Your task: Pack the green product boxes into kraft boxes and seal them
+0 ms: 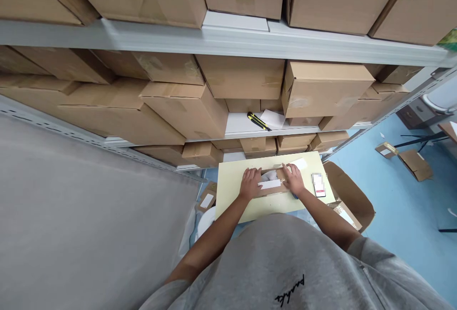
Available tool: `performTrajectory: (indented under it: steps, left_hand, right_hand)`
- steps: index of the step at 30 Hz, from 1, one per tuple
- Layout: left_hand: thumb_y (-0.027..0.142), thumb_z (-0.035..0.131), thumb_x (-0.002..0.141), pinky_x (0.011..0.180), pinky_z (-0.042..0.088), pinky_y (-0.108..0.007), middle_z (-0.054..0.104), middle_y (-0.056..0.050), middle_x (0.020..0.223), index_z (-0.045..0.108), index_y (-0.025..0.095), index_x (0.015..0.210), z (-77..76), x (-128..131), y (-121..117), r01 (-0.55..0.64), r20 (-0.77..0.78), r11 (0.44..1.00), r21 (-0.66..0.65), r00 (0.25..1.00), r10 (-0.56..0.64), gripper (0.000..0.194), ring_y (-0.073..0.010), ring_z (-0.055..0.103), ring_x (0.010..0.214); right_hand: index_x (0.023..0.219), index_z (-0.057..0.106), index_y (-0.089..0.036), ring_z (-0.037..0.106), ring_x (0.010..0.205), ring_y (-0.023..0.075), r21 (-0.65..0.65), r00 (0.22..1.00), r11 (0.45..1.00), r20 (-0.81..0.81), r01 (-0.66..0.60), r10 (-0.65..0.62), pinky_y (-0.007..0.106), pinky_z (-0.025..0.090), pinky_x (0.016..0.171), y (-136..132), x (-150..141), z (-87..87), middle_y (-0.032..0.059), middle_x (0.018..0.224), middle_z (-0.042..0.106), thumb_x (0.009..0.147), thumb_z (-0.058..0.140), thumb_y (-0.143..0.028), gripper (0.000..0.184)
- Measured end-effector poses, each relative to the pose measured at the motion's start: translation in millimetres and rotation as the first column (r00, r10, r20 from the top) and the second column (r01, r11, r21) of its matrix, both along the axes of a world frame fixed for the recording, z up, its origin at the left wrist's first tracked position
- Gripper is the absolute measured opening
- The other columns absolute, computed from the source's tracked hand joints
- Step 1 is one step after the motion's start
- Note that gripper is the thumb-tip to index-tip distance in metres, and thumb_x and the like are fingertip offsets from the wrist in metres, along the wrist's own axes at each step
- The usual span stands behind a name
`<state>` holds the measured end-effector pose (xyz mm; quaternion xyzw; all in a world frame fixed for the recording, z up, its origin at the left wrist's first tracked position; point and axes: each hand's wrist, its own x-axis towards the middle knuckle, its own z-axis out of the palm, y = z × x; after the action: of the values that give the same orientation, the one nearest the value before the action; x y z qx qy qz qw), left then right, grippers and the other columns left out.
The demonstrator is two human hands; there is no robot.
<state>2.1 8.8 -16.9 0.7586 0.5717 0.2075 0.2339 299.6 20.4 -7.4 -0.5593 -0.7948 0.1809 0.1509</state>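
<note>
Under the shelving (228,44), a table (230,179) with 1 open box (274,191)

Cardboard cartons (244,77) crowd the shelving across the top of the frame. The pale table sits low, right of centre, the open box near its middle. The left hand (251,184) lies on the box's left end, the right hand (293,180) on its right; the 2 hands are apart, and I cannot tell whether either grips. A phone (319,185) lies at the table's right; a yellow-and-black knife (259,121) rests on a shelf above.
</note>
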Motion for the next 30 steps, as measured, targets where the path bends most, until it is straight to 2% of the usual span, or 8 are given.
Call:
performTrajectory:
  steps: [2, 5, 8, 11, 18, 21, 26, 30]
  left_hand:
    - [0.026, 0.071, 0.091, 0.140, 0.023, -0.056, 0.067, -0.014, 0.149, 0.066, 0.027, 0.150, -8.2, -2, -10, 0.058, 0.019, 0.998, -0.030, 0.998, -0.057, 0.059, -0.0360, 0.055, 0.150]
    - [0.025, 0.054, 0.102, 0.137, 0.031, -0.052, 0.062, -0.013, 0.162, 0.062, 0.025, 0.157, -20.9, -1, -30, 0.094, 0.011, 0.993, -0.071, 0.996, -0.093, 0.056, -0.0316, 0.046, 0.160]
    - [0.035, 0.050, 0.108, 0.140, 0.024, -0.054, 0.046, -0.012, 0.176, 0.052, 0.023, 0.167, -27.4, 3, -47, 0.095, -0.012, 0.994, -0.057, 0.995, -0.096, 0.060, -0.0309, 0.030, 0.170]
    - [0.043, 0.053, 0.108, 0.141, 0.018, -0.057, 0.037, -0.011, 0.181, 0.050, 0.026, 0.169, -26.7, 7, -54, 0.101, -0.036, 0.994, -0.049, 0.994, -0.103, 0.063, -0.0328, 0.022, 0.173]
    - [0.042, 0.056, 0.107, 0.141, 0.019, -0.055, 0.041, -0.012, 0.180, 0.047, 0.025, 0.171, -25.2, 12, -51, 0.155, -0.051, 0.987, -0.031, 0.986, -0.156, 0.066, -0.0330, 0.027, 0.171]
    - [0.039, 0.052, 0.109, 0.137, 0.029, -0.056, 0.047, -0.015, 0.175, 0.055, 0.021, 0.164, -29.8, 21, -48, 0.105, -0.124, 0.994, 0.016, 0.987, -0.102, 0.058, -0.0357, 0.035, 0.167]
    - [0.029, 0.048, 0.111, 0.121, 0.048, -0.054, 0.064, -0.017, 0.157, 0.073, 0.020, 0.141, -33.9, 33, -38, 0.045, -0.226, 0.993, 0.110, 0.974, -0.019, 0.040, -0.0362, 0.059, 0.143]
    - [0.023, 0.052, 0.109, 0.111, 0.052, -0.050, 0.072, -0.015, 0.140, 0.077, 0.024, 0.132, -32.7, 32, -30, 0.047, -0.200, 0.991, 0.126, 0.980, -0.021, 0.034, -0.0341, 0.065, 0.130]
  right_hand:
    - [0.160, 0.060, -0.027, 0.045, 0.151, 0.0403, -0.009, 0.999, 0.999, 0.014, -0.050, 0.050, 0.059, 0.038, 0.128, -4, 3, -2.3, 0.0164, 0.155, 0.058, 0.089, 0.070, -0.015, 0.074]
    - [0.150, 0.070, -0.026, 0.049, 0.150, 0.0379, -0.047, 0.993, 0.992, 0.022, -0.114, 0.115, 0.057, 0.044, 0.124, -17, 6, -10.9, 0.0162, 0.154, 0.061, 0.098, 0.060, -0.016, 0.053]
    - [0.158, 0.064, -0.026, 0.045, 0.156, 0.0364, -0.079, 0.995, 0.993, 0.038, -0.089, 0.092, 0.058, 0.041, 0.127, -31, 7, -19.7, 0.0142, 0.166, 0.056, 0.105, 0.053, -0.020, 0.054]
    - [0.163, 0.058, -0.029, 0.035, 0.166, 0.0355, -0.093, 0.996, 0.993, 0.034, -0.076, 0.080, 0.062, 0.030, 0.134, -37, 5, -23.6, 0.0101, 0.175, 0.048, 0.108, 0.051, -0.025, 0.055]
    - [0.170, 0.048, -0.031, 0.024, 0.172, 0.0324, -0.150, 0.984, 0.973, -0.032, -0.177, 0.174, 0.064, 0.021, 0.138, -38, 2, -28.6, 0.0061, 0.181, 0.039, 0.111, 0.050, -0.035, 0.059]
    - [0.164, 0.056, -0.028, 0.029, 0.170, 0.0324, -0.097, 0.992, 0.992, -0.104, -0.087, 0.077, 0.058, 0.029, 0.136, -34, 9, -34.1, 0.0081, 0.180, 0.040, 0.113, 0.046, -0.038, 0.053]
    - [0.152, 0.065, -0.022, 0.052, 0.152, 0.0332, -0.092, 0.939, 0.967, -0.233, 0.237, -0.252, 0.054, 0.043, 0.129, -20, 27, -37.3, 0.0157, 0.165, 0.055, 0.111, 0.042, -0.036, 0.049]
    - [0.141, 0.070, -0.024, 0.058, 0.143, 0.0313, -0.094, 0.932, 0.970, -0.270, 0.225, -0.243, 0.050, 0.046, 0.126, -14, 34, -30.1, 0.0138, 0.151, 0.064, 0.110, 0.042, -0.035, 0.043]
